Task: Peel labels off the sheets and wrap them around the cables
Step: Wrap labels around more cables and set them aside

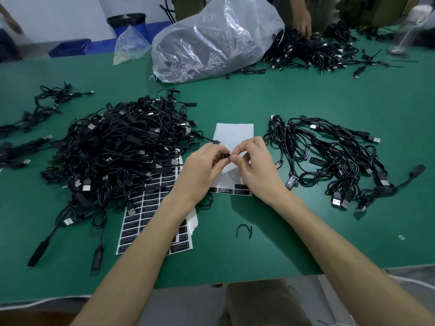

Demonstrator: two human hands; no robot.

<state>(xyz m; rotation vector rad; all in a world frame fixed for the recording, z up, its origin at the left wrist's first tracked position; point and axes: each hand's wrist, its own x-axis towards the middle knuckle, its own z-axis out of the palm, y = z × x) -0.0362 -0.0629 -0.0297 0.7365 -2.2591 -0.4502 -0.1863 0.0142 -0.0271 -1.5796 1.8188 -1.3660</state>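
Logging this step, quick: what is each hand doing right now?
Left hand: closed, pinching the label.
Right hand: closed, pinching the same label from the other side.

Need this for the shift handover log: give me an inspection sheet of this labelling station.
Surface: green table mat, no damage seen.
Job's things: label sheets partly under the big pile; near-empty sheet beneath both grips.
Clutter: large plastic bag, small bag, twist tie.
Grips: left grip and right grip pinch a black label together.
Cables: big pile left; tagged cables right; far pile back right.
Surroundings: another person's hand in the far pile; blue bins behind.
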